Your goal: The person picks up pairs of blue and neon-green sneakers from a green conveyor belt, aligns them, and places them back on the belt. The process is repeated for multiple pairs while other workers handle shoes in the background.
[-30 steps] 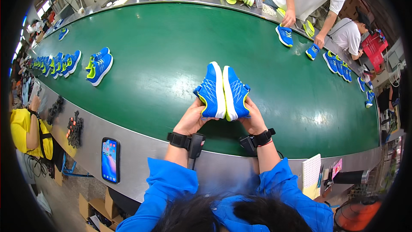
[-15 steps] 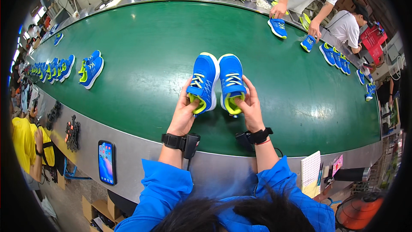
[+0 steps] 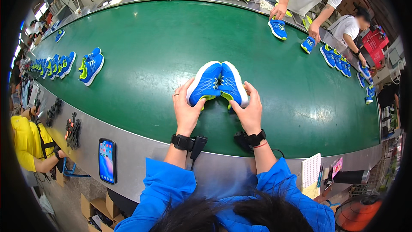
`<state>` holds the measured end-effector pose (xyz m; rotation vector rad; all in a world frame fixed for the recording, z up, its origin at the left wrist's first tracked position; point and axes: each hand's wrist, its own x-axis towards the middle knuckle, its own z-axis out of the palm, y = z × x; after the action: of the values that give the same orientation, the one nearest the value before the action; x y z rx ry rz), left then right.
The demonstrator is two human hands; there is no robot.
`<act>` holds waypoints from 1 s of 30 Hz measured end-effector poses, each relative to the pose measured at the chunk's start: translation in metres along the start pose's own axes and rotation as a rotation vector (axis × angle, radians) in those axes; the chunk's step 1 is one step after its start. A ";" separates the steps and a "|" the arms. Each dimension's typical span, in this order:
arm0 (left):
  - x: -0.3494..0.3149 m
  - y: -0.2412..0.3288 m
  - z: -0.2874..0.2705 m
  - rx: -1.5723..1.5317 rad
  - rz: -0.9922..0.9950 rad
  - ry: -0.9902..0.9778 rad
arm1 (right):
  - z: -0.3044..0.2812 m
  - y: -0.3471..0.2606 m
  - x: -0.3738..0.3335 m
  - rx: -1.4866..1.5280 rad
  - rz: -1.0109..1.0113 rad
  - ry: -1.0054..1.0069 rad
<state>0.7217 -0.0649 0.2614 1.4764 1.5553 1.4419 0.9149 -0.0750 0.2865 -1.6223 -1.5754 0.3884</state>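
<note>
Over the middle of the green surface, I hold two blue sneakers with white soles, pale laces and yellow-green linings. My left hand (image 3: 186, 109) grips the left sneaker (image 3: 205, 81) near its heel, thumb by the opening. My right hand (image 3: 250, 109) grips the right sneaker (image 3: 232, 83) the same way. Their toes point away from me and touch or nearly touch. Both are tilted so that the laced tops face each other and the soles turn outward. Whether they rest on the surface, I cannot tell.
The green belt-like surface (image 3: 150, 38) has a metal edge (image 3: 141, 167) on my side, bearing a phone (image 3: 107, 161) and a notepad (image 3: 310, 172). More blue sneakers stand left (image 3: 91, 68) and right (image 3: 334, 58). Across from me, a co-worker's hands (image 3: 315, 32) touch two sneakers.
Both sneakers have rolled from tops up to tops facing each other, toes drawn together. My hands have shifted to their outer sides. At far right, a co-worker's arm now reaches to sneakers.
</note>
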 end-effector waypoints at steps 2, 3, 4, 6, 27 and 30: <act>-0.001 -0.002 0.003 0.021 -0.019 -0.001 | 0.002 0.005 -0.002 -0.014 0.015 -0.028; -0.002 -0.005 0.004 0.009 -0.031 0.008 | 0.004 0.007 -0.003 -0.035 0.014 -0.029; -0.002 -0.008 0.005 -0.002 -0.043 0.016 | 0.006 0.010 -0.004 -0.056 0.013 -0.030; -0.003 -0.013 0.008 -0.004 -0.058 0.038 | 0.009 0.017 -0.004 -0.049 0.031 -0.042; -0.010 -0.013 0.021 -0.630 -0.372 -0.120 | -0.013 0.019 0.001 0.576 0.386 -0.392; -0.009 -0.020 0.021 -0.191 -0.464 0.097 | -0.006 0.040 -0.005 -0.084 -0.072 -0.322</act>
<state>0.7363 -0.0635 0.2347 0.8724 1.6305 1.3503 0.9453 -0.0770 0.2594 -1.6206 -1.9060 0.5741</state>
